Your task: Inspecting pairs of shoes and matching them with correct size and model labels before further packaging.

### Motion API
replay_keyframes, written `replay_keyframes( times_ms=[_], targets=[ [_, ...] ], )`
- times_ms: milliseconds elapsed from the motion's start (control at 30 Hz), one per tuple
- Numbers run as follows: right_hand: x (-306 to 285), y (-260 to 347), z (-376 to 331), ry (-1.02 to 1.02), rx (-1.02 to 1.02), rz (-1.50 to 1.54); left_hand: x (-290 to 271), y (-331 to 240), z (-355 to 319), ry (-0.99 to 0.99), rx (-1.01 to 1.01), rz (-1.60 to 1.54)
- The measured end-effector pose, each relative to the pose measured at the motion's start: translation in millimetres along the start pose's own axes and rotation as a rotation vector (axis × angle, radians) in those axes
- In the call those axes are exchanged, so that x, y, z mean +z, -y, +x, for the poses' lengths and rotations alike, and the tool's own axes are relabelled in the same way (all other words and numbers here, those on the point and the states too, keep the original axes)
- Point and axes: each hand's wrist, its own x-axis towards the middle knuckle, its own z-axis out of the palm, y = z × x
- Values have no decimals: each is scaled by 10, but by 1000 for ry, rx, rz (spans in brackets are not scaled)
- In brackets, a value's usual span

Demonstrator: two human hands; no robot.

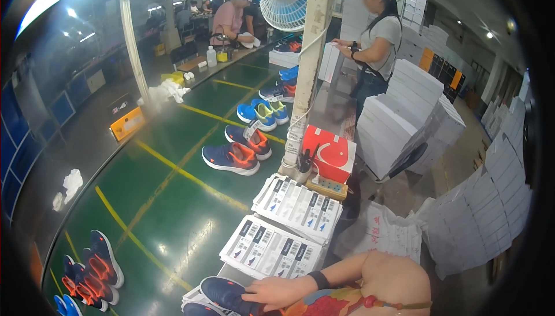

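Note:
My right hand (276, 292), with a black band at its wrist, reaches in from the lower right. Its fingers close over the top of a navy sneaker (221, 294) with a white sole. Partly cut off by the lower edge, a second dark sneaker (199, 309) lies just below it. Both are beside a stack of white card pieces with printed labels (272, 248), and a similar white stack (298, 206) stands behind that one. My left hand does not show.
On the green table (191, 223), marked with yellow lines, stand navy-and-orange sneakers (234, 157), blue sneakers (263, 113) and more shoes (95, 275). A post (306, 73) carries a fan (283, 12). Beside it are a red box (328, 153) and white cartons (399, 119). Co-workers (378, 38) work farther back.

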Motion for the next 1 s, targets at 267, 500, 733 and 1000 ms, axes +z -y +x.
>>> replay_keyframes(
  times_ms=[267, 500, 733, 1000],
  targets=[
    [95, -109, 0, -191, -115, 30, 78, -90, -115, -97, -98, -174],
    [87, -51, -20, -241, -274, -13, 312, -159, -268, -316, -163, -252],
    [44, -52, 12, -277, -347, -83, 434, -100, -347, -351, -180, -282],
    [-4, -58, 19, -232, -352, -109, 502, 21, -330, -468, 16, -264]
  ],
)
